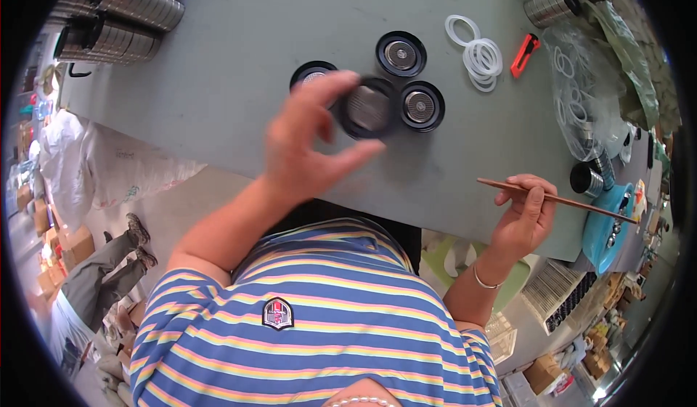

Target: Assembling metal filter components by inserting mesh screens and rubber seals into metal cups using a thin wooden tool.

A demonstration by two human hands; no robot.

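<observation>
My left hand (301,138) reaches over the grey table (239,116), with forefinger and thumb at opposite edges of a black-rimmed round lid (368,108) with a metallic centre. This lid is blurred by motion. Three similar lids lie close around it: one (401,55) behind, one (421,107) to the right, and one (311,73) partly covered by my left hand. At the table's front right, my right hand (528,214) is closed round a thin brown wooden stick (573,204). The stick's pointed end is toward the left.
Translucent white sealing rings (482,62) lie behind and right of the lids, beside a red box cutter (524,55). A clear plastic bag (581,95) of rings and a blue dish (608,233) with metal parts are at right. Metal cylinders (138,4) are stacked at back left.
</observation>
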